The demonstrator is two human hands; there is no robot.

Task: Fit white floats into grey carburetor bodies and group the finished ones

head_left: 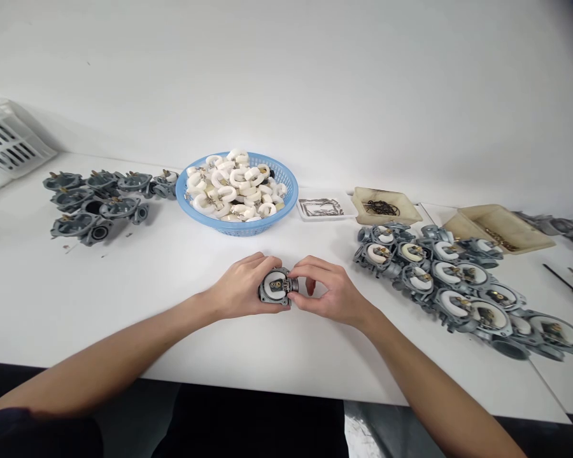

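Low over the white table, in front of my body, is a grey metal carburetor point(266, 294) with its bowl side up. A white C-shaped float point(270, 284) lies inside it, around a dark centre with brass parts. My left hand point(243, 285) wraps the carburetor from the left, fingers behind and thumb in front. On the other side, my right hand point(332, 289) has thumb and forefinger closed on its right edge, by the float's hinge. Whether a small pin is between those fingertips cannot be made out.
Behind my hands stands a blue basket point(293, 197) heaped with white floats. Several carburetor bodies point(119, 207) sit at left, others with floats point(451, 273) at right. A white tray point(310, 216) and two yellowish trays point(413, 213) point(530, 238) hold small parts. A white crate point(16, 137) is far left.
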